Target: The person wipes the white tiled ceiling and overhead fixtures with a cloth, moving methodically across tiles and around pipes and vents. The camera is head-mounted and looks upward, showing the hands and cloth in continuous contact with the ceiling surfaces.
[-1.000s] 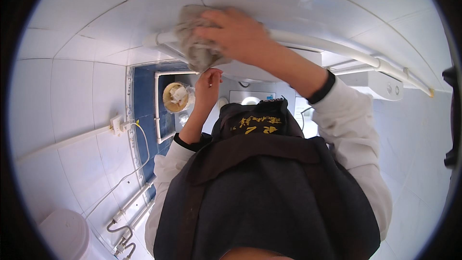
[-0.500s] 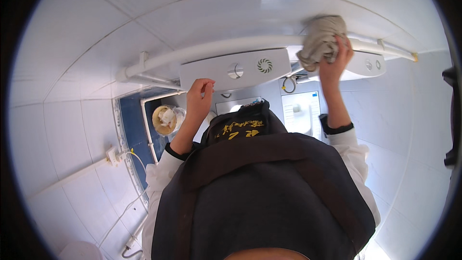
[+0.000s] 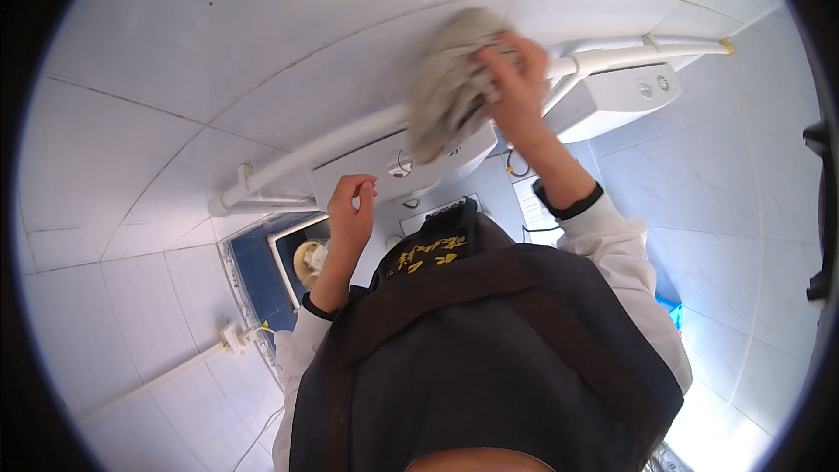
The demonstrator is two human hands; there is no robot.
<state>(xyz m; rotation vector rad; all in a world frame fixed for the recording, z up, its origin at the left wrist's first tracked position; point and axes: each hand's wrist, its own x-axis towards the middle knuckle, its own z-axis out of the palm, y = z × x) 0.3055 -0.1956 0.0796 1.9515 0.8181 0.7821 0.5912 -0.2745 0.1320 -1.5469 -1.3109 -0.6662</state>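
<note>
The right hand has its grip clamped on the right-hand side of a crumpled grey-beige cloth, which is blurred at the edges; the left hand hangs loosely curled, thumb and fingers slightly apart, holding nothing visible.

Behind them, a white tiled wall curves across the top of the view, above a dark apron and white sleeves. Below the wall sits a white cistern, its right part half covered by the cloth and its left end just beside the left hand; a second white cistern sits farther right. A white pipe runs along the wall above both, passing behind the cloth. Whether the cloth presses firmly on the tiles is unclear. Smaller still are a pale bin holding white paper, beyond the left forearm; a wall socket at lower left; and a round flush button just left of the cloth.

The likeliest trouble appears to be the cloth's loose lower folds: gripped from one side only, they could snag on the pipe or slip free and drop over the cistern. A low reach could also press the button by accident.
</note>
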